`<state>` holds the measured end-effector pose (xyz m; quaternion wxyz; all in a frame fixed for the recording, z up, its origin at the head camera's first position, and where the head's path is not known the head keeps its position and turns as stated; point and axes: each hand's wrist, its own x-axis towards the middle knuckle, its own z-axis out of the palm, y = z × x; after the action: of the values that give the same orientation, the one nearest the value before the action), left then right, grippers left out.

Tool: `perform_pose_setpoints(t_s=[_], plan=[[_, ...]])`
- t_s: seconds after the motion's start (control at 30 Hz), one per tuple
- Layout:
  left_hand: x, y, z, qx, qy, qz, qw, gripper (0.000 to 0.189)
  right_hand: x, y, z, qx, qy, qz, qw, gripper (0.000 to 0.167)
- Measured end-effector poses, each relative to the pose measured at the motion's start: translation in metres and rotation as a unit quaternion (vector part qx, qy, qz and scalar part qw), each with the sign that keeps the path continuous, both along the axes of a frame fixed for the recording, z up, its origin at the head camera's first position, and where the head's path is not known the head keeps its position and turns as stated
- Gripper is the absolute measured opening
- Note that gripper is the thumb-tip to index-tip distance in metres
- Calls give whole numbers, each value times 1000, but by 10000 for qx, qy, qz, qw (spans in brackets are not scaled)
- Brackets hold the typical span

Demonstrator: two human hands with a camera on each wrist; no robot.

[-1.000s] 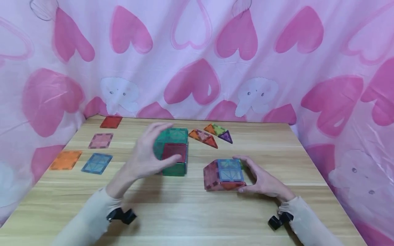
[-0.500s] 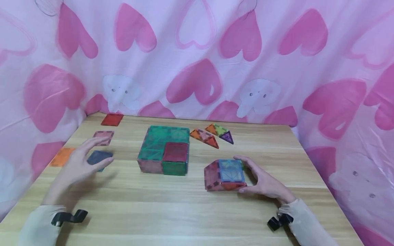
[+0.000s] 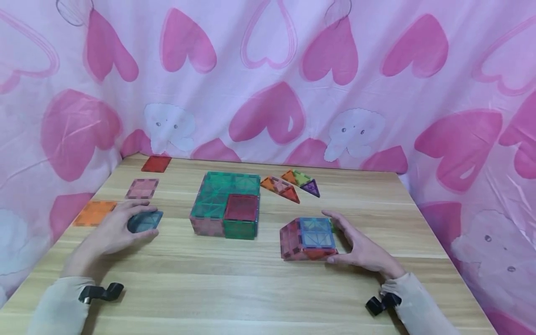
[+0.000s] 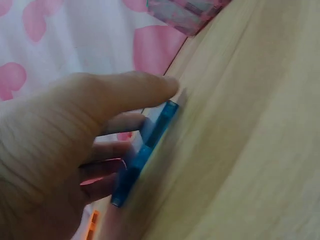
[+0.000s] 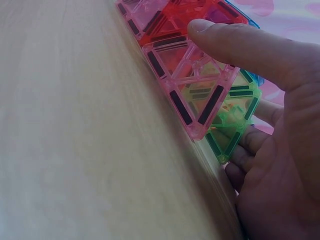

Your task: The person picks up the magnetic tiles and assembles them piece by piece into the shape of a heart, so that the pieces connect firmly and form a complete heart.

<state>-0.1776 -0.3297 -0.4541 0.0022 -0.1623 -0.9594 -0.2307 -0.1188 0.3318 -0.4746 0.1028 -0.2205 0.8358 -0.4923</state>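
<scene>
In the head view my left hand (image 3: pixel 115 229) grips a blue square magnetic tile (image 3: pixel 145 220) low over the table at the left, thumb at the near edge and fingers around the far side. From the left wrist the tile (image 4: pixel 145 155) shows edge-on. My right hand (image 3: pixel 363 245) holds the right end of a small magnetic-tile block (image 3: pixel 317 231) with a blue top and pink and red sides. The right wrist view shows the thumb against its pink triangle tile (image 5: pixel 195 80), with fingers behind a green triangle tile (image 5: pixel 245 107).
A larger green-topped tile block (image 3: pixel 209 195) with a red square corner stands mid-table. Orange (image 3: pixel 93 214), pink (image 3: pixel 143 188) and red (image 3: pixel 156 164) square tiles lie at the left. Behind it are triangle tiles (image 3: pixel 289 191). A pink heart-patterned curtain (image 3: pixel 268 111) surrounds the table.
My left hand has left the larger block, swung left and come down around the blue tile, which has shifted slightly right. The right hand stays on the small block.
</scene>
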Motion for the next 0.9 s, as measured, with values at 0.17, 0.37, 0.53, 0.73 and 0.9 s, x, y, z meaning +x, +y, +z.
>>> perform_pose_setpoints(t_s=[0.17, 0.37, 0.53, 0.73, 0.9], plan=[[7, -2, 7, -1, -115, -275, 9996, 94, -1, 0, 0, 49, 116, 54, 9999, 120], [9, -5, 13, -18, -597, -110, 9982, 98, 1, 5, 4, 331, 126, -30, 9994, 124], [8, -1, 11, 98, -522, -1, 9986, 88, 3, 9, 4, 398, 58, -80, 9992, 115], [6, 3, 5, 341, 77, 145, 9993, 82, 3, 9, 1, 493, 107, -108, 9987, 100], [9, 7, 8, 1071, 408, 477, 9923, 79, 3, 10, 0, 543, 119, -100, 9984, 102]])
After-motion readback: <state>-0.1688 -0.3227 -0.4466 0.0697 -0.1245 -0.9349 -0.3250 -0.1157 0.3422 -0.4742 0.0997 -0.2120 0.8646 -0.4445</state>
